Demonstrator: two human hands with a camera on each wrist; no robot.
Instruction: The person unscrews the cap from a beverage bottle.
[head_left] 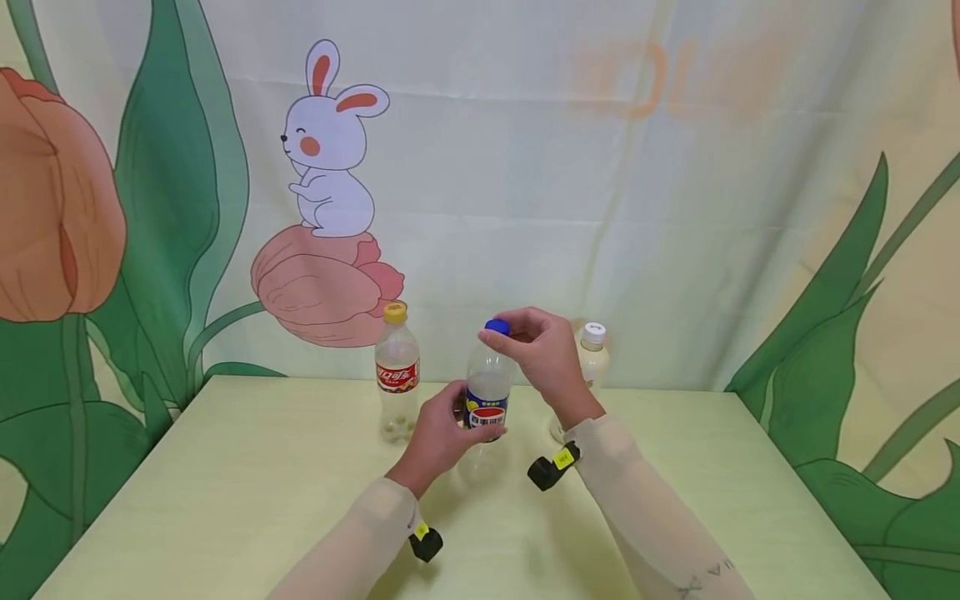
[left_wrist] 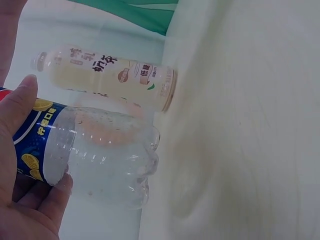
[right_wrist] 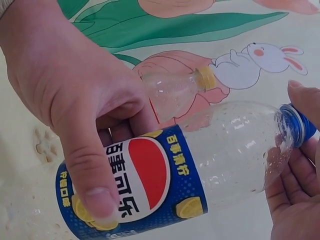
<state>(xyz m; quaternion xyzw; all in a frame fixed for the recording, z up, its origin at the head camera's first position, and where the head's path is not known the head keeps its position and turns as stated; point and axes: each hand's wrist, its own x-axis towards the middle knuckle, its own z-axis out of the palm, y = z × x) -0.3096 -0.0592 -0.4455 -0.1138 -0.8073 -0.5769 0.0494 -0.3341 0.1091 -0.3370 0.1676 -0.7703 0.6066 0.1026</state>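
Note:
A clear plastic Pepsi bottle [head_left: 489,375] with a blue label stands upright at the middle of the table. Around its label my left hand [head_left: 447,429] is wrapped, thumb across the front. My right hand [head_left: 547,354] is up at the neck, its thumb and fingers pinching the blue cap [right_wrist: 298,125]. The cap sits on the bottle's mouth. Droplets cling inside the clear wall, and no drink shows in the lower part [left_wrist: 110,155] in the left wrist view.
To the left stands a Coca-Cola bottle [head_left: 397,377] with a yellow cap. A milk tea bottle [head_left: 593,358] with a white cap is at the right, partly behind my right hand. A printed curtain [head_left: 480,208] hangs behind the pale table [head_left: 262,483].

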